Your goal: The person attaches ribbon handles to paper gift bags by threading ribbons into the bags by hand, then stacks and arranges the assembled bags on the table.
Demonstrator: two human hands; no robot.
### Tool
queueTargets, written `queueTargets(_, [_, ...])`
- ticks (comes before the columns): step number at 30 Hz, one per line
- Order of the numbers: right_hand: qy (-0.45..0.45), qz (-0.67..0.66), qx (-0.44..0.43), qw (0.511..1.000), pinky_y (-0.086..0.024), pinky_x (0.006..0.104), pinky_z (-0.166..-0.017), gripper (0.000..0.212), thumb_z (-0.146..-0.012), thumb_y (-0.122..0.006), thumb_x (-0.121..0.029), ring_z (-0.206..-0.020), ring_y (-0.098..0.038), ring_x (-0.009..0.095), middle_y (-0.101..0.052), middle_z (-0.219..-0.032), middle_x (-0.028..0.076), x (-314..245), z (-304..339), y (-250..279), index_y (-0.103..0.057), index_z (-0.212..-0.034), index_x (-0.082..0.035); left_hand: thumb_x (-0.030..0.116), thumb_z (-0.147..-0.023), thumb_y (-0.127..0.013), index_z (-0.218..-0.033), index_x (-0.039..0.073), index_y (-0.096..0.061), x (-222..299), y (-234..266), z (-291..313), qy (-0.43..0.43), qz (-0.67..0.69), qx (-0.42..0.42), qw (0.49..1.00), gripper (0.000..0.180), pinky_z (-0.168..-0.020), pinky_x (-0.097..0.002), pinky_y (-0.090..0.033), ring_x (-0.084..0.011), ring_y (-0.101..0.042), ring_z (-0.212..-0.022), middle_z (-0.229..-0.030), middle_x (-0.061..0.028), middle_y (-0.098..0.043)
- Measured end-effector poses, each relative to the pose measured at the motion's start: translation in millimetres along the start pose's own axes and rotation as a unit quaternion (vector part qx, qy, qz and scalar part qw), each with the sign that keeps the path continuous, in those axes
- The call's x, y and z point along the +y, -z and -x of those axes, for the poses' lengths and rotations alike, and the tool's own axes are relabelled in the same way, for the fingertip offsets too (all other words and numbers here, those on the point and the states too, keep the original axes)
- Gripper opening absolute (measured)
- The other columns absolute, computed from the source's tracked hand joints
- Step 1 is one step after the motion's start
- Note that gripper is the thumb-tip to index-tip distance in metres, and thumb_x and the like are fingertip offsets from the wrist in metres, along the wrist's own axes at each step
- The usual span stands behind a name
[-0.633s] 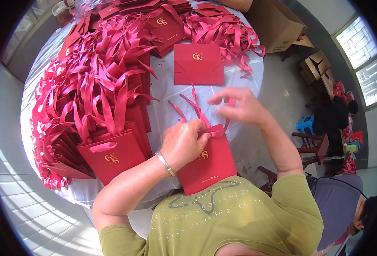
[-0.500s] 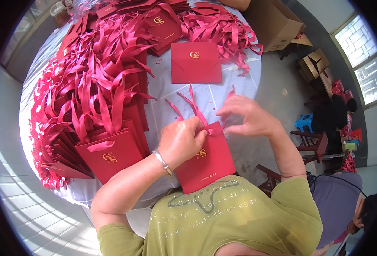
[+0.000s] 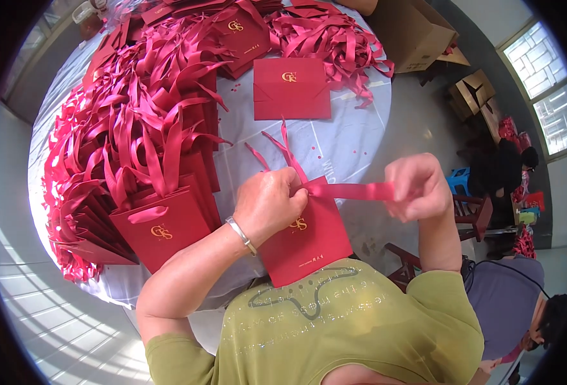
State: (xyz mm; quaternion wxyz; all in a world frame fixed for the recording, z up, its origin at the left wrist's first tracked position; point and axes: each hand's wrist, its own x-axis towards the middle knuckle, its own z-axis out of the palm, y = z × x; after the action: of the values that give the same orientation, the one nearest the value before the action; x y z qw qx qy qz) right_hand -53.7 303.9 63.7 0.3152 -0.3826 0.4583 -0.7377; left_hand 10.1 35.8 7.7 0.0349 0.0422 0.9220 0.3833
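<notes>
A red paper gift bag (image 3: 315,240) with gold print leans between the table edge and my chest. My left hand (image 3: 267,202), a silver bangle at its wrist, pinches the bag's top edge where the ribbon comes out. Two loose ribbon tails rise beyond those fingers. To the right, my right hand (image 3: 418,187) is closed on the end of the red ribbon (image 3: 354,191) and holds it stretched out flat from the bag. Just beyond, a flat folded red bag (image 3: 292,90) lies on the table.
Many red bags with ribbon handles (image 3: 161,231) crowd the table's left side. A heap of loose ribbons (image 3: 331,42) lies at the back. Cardboard boxes (image 3: 418,38) stand beyond the table to the right, near a blue stool (image 3: 458,181). Another person (image 3: 508,308) is at the lower right.
My right hand has moved right, away from the bag, and the ribbon it holds is now drawn out straight. My left hand stays at the bag's top edge.
</notes>
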Motion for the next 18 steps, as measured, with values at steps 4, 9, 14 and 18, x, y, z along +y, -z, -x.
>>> queueTargets(4, [0.048, 0.033, 0.034, 0.998, -0.047, 0.0254, -0.058, 0.037, -0.074, -0.079, 0.001, -0.065, -0.060, 0.015, -0.066, -0.084, 0.015, 6.0, -12.3, -21.8, -0.067, -0.109, 0.008, 0.025, -0.081, -0.069, -0.083, 0.002, -0.069, -2.5, 0.9, 1.3, 0.011, -0.003, -0.002, 1.000, 0.023, -0.067, -0.0440, -0.054, -0.0351, -0.069, -0.072, -0.073, -0.0175, -0.069])
queueTargets(9, [0.117, 0.320, 0.131, 0.931, -0.047, 0.0267, -0.065, 0.012, -0.089, -0.069, -0.006, -0.076, -0.060, 0.016, -0.064, -0.095, 0.014, 8.0, -23.5, -28.9, -0.070, -0.098, 0.003, 0.014, -0.084, -0.065, -0.091, 0.002, -0.071, -6.0, 2.3, 6.1, -0.035, 0.000, 0.011, 0.999, 0.015, -0.069, -0.0445, -0.054, -0.0357, -0.069, -0.076, -0.079, -0.0188, -0.070])
queueTargets(14, [0.102, 0.564, 0.066, 0.817, -0.053, 0.0377, -0.076, 0.009, -0.087, -0.066, -0.001, -0.088, -0.064, 0.031, -0.064, -0.098, 0.015, 30.6, -52.3, -28.7, -0.061, -0.094, 0.002, 0.007, -0.086, -0.060, -0.099, 0.001, -0.070, -5.6, 7.1, 8.5, -0.072, 0.011, 0.017, 0.997, 0.018, -0.075, -0.0438, -0.054, -0.0371, -0.069, -0.083, -0.090, -0.0216, -0.070])
queueTargets(18, [0.083, 0.600, 0.024, 0.795, -0.053, 0.0398, -0.070, 0.012, -0.085, -0.070, -0.004, -0.082, -0.064, 0.031, -0.064, -0.090, 0.012, 65.4, -54.3, -13.9, -0.061, -0.091, 0.001, 0.004, -0.086, -0.059, -0.101, 0.000, -0.070, -4.1, 9.6, 5.6, -0.064, 0.069, -0.010, 0.996, 0.018, -0.076, -0.0422, -0.054, -0.0383, -0.068, -0.084, -0.090, -0.0217, -0.070])
